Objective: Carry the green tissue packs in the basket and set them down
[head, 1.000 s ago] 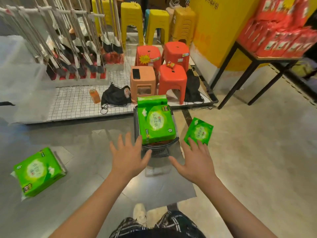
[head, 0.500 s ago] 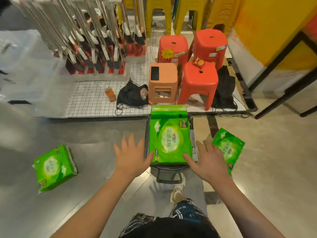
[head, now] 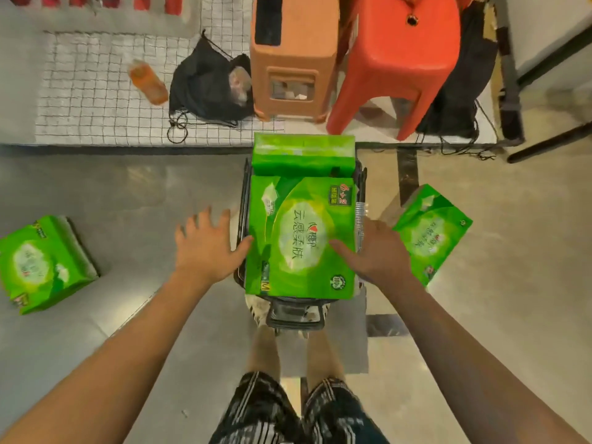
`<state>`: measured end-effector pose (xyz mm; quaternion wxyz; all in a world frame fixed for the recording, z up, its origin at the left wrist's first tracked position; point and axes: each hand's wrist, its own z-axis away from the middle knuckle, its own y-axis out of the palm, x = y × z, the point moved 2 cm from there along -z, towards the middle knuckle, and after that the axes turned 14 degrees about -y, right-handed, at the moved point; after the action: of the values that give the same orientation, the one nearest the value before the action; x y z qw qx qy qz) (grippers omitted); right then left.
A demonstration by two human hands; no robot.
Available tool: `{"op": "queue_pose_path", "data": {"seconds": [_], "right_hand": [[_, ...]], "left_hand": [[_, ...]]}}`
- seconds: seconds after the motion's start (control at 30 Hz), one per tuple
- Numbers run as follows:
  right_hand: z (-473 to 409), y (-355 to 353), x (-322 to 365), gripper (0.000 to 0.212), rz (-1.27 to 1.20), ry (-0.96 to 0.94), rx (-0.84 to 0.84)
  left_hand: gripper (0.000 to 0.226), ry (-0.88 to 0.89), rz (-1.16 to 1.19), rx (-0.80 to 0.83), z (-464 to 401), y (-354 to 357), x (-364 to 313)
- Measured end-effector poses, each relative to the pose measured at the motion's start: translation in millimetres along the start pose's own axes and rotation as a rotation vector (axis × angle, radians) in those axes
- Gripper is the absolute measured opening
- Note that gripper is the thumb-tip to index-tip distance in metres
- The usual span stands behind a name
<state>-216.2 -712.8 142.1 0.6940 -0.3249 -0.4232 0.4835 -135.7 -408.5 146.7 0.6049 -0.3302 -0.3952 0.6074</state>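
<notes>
Both hands [head: 288, 248] flanking lengthwise pack [head: 301, 238]

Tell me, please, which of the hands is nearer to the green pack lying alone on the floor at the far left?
Left. The left hand is between that pack and the basket; the right hand is beyond the basket.

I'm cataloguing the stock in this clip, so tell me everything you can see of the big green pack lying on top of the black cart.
The large green plastic-wrapped pack looks soft and glossy, with a pale oval panel, Chinese characters, a small square badge at one corner and a round seal at another. It lies flat, label up, on the black wire cart, against a second green pack behind it. The left hand flanks its left edge, thumb touching; the right hand lays its thumb on its face.
</notes>
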Motion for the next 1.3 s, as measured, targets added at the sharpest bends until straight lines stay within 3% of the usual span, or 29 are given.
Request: {"op": "queue_pose_path", "data": {"seconds": [0.13, 0.3, 0.47, 0.63, 0.77, 0.93, 1.1, 1.3], "right_hand": [[-57.0, 53.3, -33.4, 0.134, -0.132, 0.149, 0.055], [-104.4, 106.9, -78.3, 0.155, -0.474, 0.299, -0.004], [-119.3, 157.3, -115.2, 0.137, -0.824, 0.346, 0.003], [-112.8, 147.4, -89.2, 0.138, -1.075, 0.321, -0.021], [-115.4, 162.6, -109.4, 0.129, -1.091, 0.263, -0.006], [-116.4, 157.8, -100.1, 0.161, -1.159, 0.338, -0.042], [-120.9, 171.6, -110.0, 0.153, -1.186, 0.327, -0.052], [-124.0, 160.7, -106.7, 0.166, -1.241, 0.291, -0.105]], "left_hand": [[0.111, -0.027, 0.026, 0.137, -74.0, 66.8, -7.2], [0.135, -0.094, 0.314, 0.313, -135.1, 133.4, -18.7], [0.142, -0.228, 0.716, 0.539, -145.5, 165.1, -24.2], [0.155, -0.310, 1.020, 0.687, -145.5, 187.1, -23.6], [0.152, -0.239, 1.085, 0.694, -151.0, 193.6, -21.2], [0.127, -0.220, 1.154, 0.645, -150.1, 190.3, -32.9], [0.122, -0.208, 1.164, 0.642, -151.7, 188.6, -34.6], [0.124, -0.313, 1.207, 0.648, -156.5, 192.9, -33.2]]}}
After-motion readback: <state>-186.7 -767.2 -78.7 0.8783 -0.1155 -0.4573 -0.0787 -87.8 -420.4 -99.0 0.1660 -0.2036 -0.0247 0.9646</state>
